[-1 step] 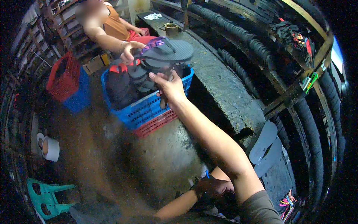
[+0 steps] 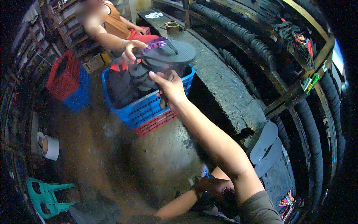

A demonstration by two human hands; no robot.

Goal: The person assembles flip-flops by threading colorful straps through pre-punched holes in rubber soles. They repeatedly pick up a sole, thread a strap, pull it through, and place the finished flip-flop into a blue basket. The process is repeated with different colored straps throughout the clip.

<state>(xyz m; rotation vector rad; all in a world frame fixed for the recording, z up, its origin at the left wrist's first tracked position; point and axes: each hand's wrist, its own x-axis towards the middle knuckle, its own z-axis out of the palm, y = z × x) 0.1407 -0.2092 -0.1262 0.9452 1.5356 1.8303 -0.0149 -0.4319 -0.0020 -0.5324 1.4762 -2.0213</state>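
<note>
My right hand reaches forward over the rim of a blue plastic basket. It is closed around a tool with a dark handle; a slim tip shows above the fist, its kind unclear. Just beyond, another person's hand holds a flip-flop with a dark grey sole and purple patterned strap above the basket. Dark footwear with some red straps fills the basket. My left forearm lies low in front of me; its hand is in shadow beside my right arm, fingers indistinct.
A red crate sits under the basket. Red and blue baskets stand at left, near a white roll and green stool. A concrete ledge runs along the right, with grey soles nearer me. Racks stand beyond.
The flip-flop in the other person's hand has shifted slightly to the right. My right hand and its tool stay nearly in place.
</note>
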